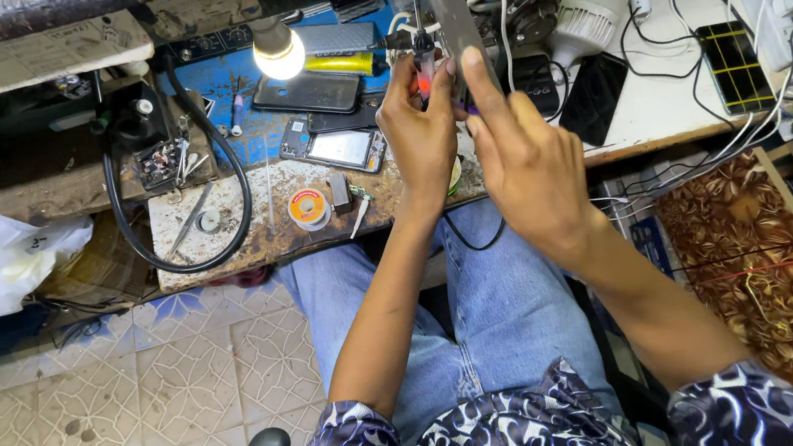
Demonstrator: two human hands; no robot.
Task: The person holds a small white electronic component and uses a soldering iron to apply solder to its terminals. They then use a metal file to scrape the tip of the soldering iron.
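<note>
hands meet above the workbench edge (330, 176). left hand (418, 129) curls closed round a slim tool with a red glow (425, 66), upright. right hand (525, 162) pinches a flat grey strip (445, 5), fingers extended; its lower end is hidden. phones (332, 150) and solder spool (308, 207) lie just left.
</note>
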